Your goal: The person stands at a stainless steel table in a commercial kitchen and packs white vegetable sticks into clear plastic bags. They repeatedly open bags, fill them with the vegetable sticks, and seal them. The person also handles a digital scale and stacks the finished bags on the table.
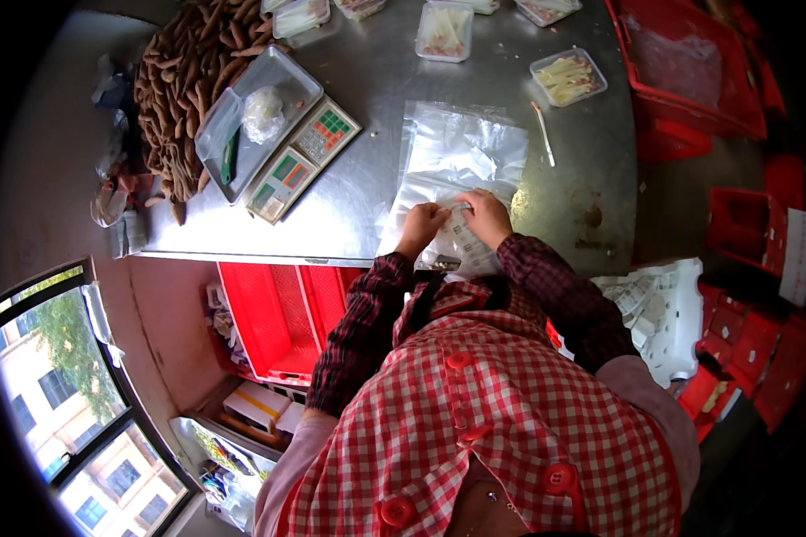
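At the near edge of the metal table, my left hand (422,227) pinches the left edge of a sheet of printed labels (467,245). My right hand (489,218) grips the same sheet near its upper right, fingers curled over it. Under and beyond both hands lies a stack of clear plastic bags (457,144), flat and shiny with glare. The lower end of the label sheet hangs towards my apron. What lies beneath my fingertips is hidden.
On the left stand a digital scale (302,161) with a plastic tray (275,64) and a heap of brown roots (181,94). Plastic boxes of pale cut stalks (567,77) sit at the back. A thin stick-like item (544,134) lies right. Red crates (685,107) flank the table.
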The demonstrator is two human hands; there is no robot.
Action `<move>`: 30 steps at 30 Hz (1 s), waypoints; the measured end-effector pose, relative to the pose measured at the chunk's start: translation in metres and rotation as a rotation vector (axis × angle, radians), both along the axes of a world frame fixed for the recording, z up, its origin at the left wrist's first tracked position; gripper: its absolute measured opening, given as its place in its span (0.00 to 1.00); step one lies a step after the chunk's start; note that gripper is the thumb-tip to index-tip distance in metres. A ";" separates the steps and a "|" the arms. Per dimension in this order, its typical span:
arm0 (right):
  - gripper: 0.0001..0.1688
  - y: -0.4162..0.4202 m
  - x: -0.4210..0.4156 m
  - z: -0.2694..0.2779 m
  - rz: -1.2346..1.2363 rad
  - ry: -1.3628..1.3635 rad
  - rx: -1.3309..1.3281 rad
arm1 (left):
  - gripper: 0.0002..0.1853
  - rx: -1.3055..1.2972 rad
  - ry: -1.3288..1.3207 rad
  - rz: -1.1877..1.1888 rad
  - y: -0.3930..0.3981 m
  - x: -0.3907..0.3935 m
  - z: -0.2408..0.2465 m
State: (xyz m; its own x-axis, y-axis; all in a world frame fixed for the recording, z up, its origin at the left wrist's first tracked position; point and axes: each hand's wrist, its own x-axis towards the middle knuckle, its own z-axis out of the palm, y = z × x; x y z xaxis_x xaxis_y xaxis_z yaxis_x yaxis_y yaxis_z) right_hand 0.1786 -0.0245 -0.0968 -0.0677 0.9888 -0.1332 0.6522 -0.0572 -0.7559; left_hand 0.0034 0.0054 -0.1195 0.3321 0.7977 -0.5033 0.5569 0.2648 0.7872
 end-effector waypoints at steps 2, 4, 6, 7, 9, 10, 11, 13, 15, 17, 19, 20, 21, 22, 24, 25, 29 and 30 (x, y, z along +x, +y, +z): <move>0.26 -0.007 -0.007 0.019 0.061 -0.096 0.206 | 0.15 0.107 0.090 -0.027 0.005 0.001 -0.010; 0.26 -0.015 -0.001 0.018 0.154 -0.121 0.228 | 0.15 0.204 0.087 -0.029 0.005 0.001 -0.015; 0.27 -0.018 0.012 0.009 0.230 -0.140 0.233 | 0.16 0.067 0.051 -0.017 0.006 0.000 -0.008; 0.27 -0.020 0.016 0.004 0.251 -0.141 0.225 | 0.16 -0.002 0.033 -0.013 0.007 0.000 -0.002; 0.28 -0.023 0.023 0.001 0.294 -0.140 0.209 | 0.17 -0.033 0.006 -0.006 0.001 -0.008 -0.007; 0.27 -0.022 0.024 -0.003 0.301 -0.151 0.191 | 0.17 -0.040 0.002 -0.012 -0.004 -0.010 0.001; 0.27 -0.021 0.025 -0.006 0.306 -0.148 0.174 | 0.17 -0.047 -0.002 -0.018 -0.009 -0.014 0.010; 0.26 -0.019 0.026 -0.006 0.325 -0.140 0.143 | 0.20 -0.071 0.062 -0.025 -0.017 -0.019 0.031; 0.25 -0.020 0.023 0.000 0.307 -0.147 0.174 | 0.21 -0.115 0.048 -0.034 -0.017 -0.019 0.038; 0.25 -0.024 0.019 0.003 0.296 -0.158 0.202 | 0.24 -0.200 -0.079 -0.055 -0.013 -0.001 0.035; 0.25 -0.026 0.019 0.002 0.291 -0.183 0.229 | 0.23 -0.244 0.019 -0.148 -0.020 0.014 0.019; 0.21 -0.025 0.017 0.002 0.266 -0.168 0.284 | 0.21 -0.260 0.004 -0.084 -0.034 0.021 0.014; 0.18 -0.024 0.019 -0.002 0.244 -0.157 0.297 | 0.15 -0.213 -0.083 -0.060 -0.047 0.021 0.004; 0.16 -0.024 0.020 -0.008 0.216 -0.145 0.305 | 0.14 -0.205 -0.179 -0.076 -0.051 0.020 0.021; 0.05 -0.019 0.020 -0.015 0.135 -0.140 0.369 | 0.09 -0.096 -0.291 -0.129 -0.053 0.009 0.053; 0.05 -0.014 0.021 -0.010 0.106 -0.107 0.339 | 0.08 -0.073 -0.330 -0.118 -0.054 -0.002 0.065; 0.07 0.013 0.028 -0.015 -0.133 0.164 0.085 | 0.07 -0.092 -0.453 0.133 -0.041 -0.027 0.088; 0.08 0.024 0.036 -0.017 -0.131 0.198 -0.040 | 0.08 -0.058 -0.454 0.164 -0.034 -0.027 0.087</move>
